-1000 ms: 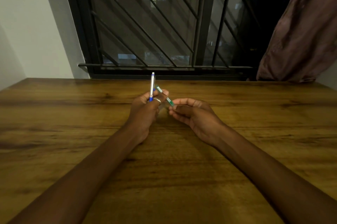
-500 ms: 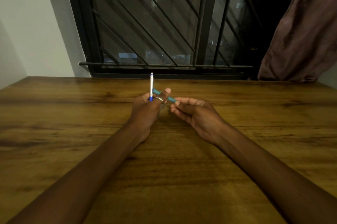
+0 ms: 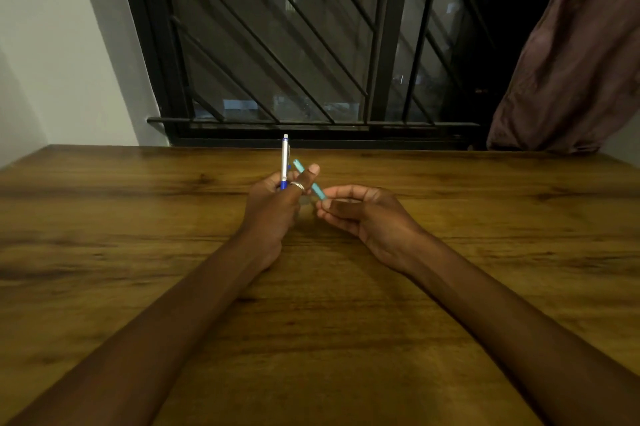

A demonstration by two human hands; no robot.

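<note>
My left hand (image 3: 273,207) grips a white and blue pen (image 3: 284,159) that stands upright above its curled fingers; a ring shows on one finger. A slim teal pen (image 3: 308,179) slants down to the right behind my left thumb. Its lower end sits between the fingertips of my right hand (image 3: 363,214), which pinches it. Both hands hover close together over the middle of the wooden table (image 3: 104,235).
A black barred window (image 3: 294,44) runs along the table's far edge. A brown curtain (image 3: 571,62) hangs at the back right and a white wall (image 3: 52,44) stands at the back left.
The teal pen has turned from showing a white and green side to plain teal. Both hands have stayed in about the same place.
</note>
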